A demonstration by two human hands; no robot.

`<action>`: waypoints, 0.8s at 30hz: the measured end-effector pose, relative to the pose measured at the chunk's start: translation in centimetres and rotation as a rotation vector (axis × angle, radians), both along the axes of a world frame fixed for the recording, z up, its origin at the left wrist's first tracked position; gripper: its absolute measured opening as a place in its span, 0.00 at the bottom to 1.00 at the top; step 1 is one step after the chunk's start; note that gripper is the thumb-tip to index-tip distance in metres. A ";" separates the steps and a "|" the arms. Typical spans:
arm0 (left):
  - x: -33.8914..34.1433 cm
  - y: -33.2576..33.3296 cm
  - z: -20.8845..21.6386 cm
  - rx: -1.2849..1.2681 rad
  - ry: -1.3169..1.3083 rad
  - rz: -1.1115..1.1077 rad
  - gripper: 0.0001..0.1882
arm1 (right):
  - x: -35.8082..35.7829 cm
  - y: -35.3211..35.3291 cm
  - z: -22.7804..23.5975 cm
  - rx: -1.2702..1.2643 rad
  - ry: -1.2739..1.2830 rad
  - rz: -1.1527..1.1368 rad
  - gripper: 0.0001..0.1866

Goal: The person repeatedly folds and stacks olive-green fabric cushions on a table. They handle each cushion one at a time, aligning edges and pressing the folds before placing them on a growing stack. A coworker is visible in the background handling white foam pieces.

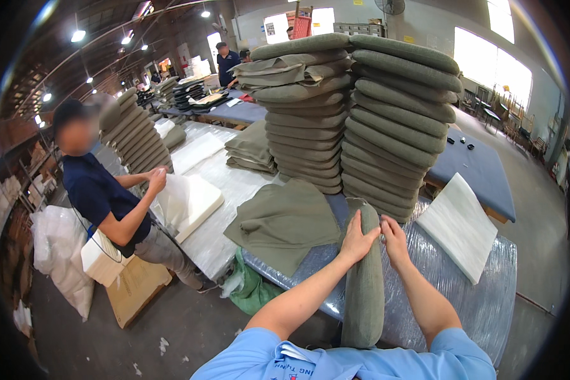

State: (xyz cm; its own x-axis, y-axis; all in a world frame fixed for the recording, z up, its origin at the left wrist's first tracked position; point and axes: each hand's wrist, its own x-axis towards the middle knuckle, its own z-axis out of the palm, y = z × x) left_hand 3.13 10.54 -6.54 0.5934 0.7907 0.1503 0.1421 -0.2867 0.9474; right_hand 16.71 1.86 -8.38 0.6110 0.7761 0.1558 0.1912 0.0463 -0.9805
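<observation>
"Cushion (364, 297) position: what am I noting?"

"It is apparently standing on its narrow side, its far end lying over the plastic-wrapped table (449, 285) and its near end pointing toward the blue shirt (323, 361). A tall right-hand stack (402, 120) is rising just beyond it."

"How are the hands working?"

"The left hand (359, 239) is lying over the far end, fingers extending forward, thumb standing apart toward the right hand (396, 244). The right hand is bending its fingers inward at the right side of that end. Whether either hand is clamping the cover, I cannot tell."

"Which step are they performing?"

"They are probably dressing the cover at that end. For a good result, the left hand should be pressing the padding steadily while the right should be drawing the fabric in short, even pulls."

"What faults should I be watching for?"

"Uneven pulling could be bunching the cover at the corner; heavy squeezing could be denting the padding. Loose green cloth (285, 221) is lying to the left and a white sheet (460, 225) to the right; neither should be sliding underneath."
</observation>
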 end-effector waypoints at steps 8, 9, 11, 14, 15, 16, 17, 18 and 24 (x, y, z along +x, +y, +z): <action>2.0 0.1 -0.5 0.013 0.000 -0.006 0.52 | 5.7 10.3 3.3 -0.103 0.010 0.136 0.36; 2.0 -0.1 -0.6 0.008 -0.009 -0.002 0.52 | 6.4 10.7 3.9 -0.233 0.067 0.214 0.38; 2.0 -0.1 -0.5 0.001 -0.016 0.009 0.51 | 6.7 11.6 4.0 -0.334 0.034 0.282 0.43; 1.8 0.1 -0.3 0.000 -0.005 0.017 0.51 | 6.8 12.3 4.0 -0.331 -0.118 0.307 0.40; 1.8 0.2 -0.3 0.001 -0.007 0.017 0.51 | 6.8 12.5 4.0 -0.291 -0.139 0.272 0.38; 1.8 0.1 -0.2 -0.001 -0.009 0.015 0.50 | 6.8 12.6 3.8 -0.254 -0.158 0.235 0.38; 1.8 0.0 -0.2 -0.007 -0.002 0.015 0.50 | 6.8 12.5 3.6 -0.217 -0.178 0.197 0.38; 1.9 -0.3 -0.1 -0.014 0.004 0.013 0.50 | 6.9 12.5 3.4 -0.200 -0.168 0.162 0.37; 3.0 0.7 -0.9 -0.011 -0.090 0.063 0.48 | 7.1 11.7 2.3 -0.079 -0.143 -0.035 0.35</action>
